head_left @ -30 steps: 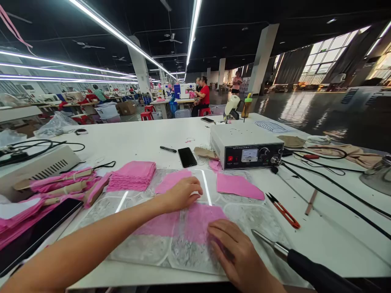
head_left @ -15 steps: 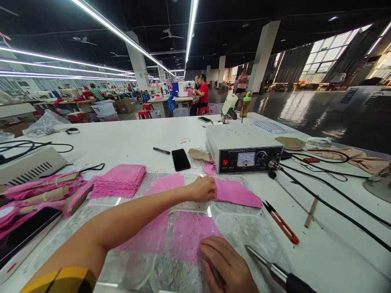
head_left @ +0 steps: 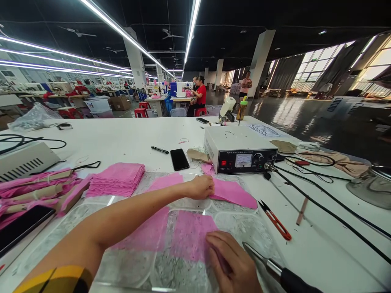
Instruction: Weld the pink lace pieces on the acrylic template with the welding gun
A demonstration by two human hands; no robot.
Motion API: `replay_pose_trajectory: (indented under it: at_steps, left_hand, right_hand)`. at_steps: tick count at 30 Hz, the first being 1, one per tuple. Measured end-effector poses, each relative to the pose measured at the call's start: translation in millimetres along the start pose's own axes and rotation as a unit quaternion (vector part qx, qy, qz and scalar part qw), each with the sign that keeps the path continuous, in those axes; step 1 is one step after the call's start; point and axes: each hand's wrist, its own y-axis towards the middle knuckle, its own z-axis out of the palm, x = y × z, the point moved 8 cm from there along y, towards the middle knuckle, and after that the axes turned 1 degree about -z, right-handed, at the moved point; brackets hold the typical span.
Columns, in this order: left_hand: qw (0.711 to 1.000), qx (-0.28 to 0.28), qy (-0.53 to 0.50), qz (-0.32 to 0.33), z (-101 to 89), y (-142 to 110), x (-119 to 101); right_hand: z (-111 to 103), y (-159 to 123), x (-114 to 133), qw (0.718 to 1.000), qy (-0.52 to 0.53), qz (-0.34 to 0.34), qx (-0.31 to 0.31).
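Observation:
My left hand (head_left: 200, 186) reaches across the table, fingers closed on the edge of a pink fabric piece (head_left: 234, 192) in front of the white control box (head_left: 240, 149). My right hand (head_left: 233, 260) presses flat, fingers spread, on another pink fabric piece (head_left: 189, 234) lying on a clear plastic sheet (head_left: 235, 221). A black-handled tool with a metal tip (head_left: 269, 266) lies beside my right hand. A third pink piece (head_left: 167, 181) lies under my left forearm.
A stack of pink squares (head_left: 116, 180) sits at left, with pink rolls (head_left: 33, 189) beyond it. A black phone (head_left: 179, 159), a pen (head_left: 159, 150), red snips (head_left: 275, 221) and black cables (head_left: 320, 195) lie around. Other people work at tables far behind.
My left hand moved right from the middle pink piece to the edge of the piece by the control box. My right hand stayed on the near piece.

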Motion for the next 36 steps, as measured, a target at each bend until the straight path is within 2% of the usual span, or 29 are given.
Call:
replay_pose_trajectory:
  at_steps: [3,7,15,20,27,33,36]
  left_hand:
    - [1.000,-0.007,-0.010,0.013,-6.8,-14.2,-4.6]
    - [0.999,-0.004,-0.033,0.031,-9.3,-42.8,-8.0]
    - [0.995,0.011,-0.086,0.041,-2.2,-93.3,-10.1]
    - [0.991,0.009,-0.125,0.046,-5.7,-110.6,-13.2]
    - [0.986,0.024,-0.152,0.061,-0.8,-125.3,-13.1]
    - [0.982,0.030,-0.150,0.111,6.5,-137.9,-21.6]
    - [0.981,0.027,-0.130,0.140,10.5,-142.8,-26.5]
  right_hand:
    - [-7.9,-2.2,-6.6,0.998,-0.049,0.024,-0.012]
    - [-12.8,-4.9,-18.2,0.988,-0.147,0.048,0.001]
    - [8.6,2.8,-34.1,0.956,-0.275,0.062,0.082]
    - [18.9,10.4,-34.6,0.949,-0.286,0.054,0.124]
    - [15.7,1.7,-35.5,0.942,-0.305,0.023,0.138]
    - [8.9,-10.6,-13.2,0.947,-0.279,-0.028,0.157]
    - [4.4,-14.7,-3.4,0.954,-0.254,-0.031,0.159]
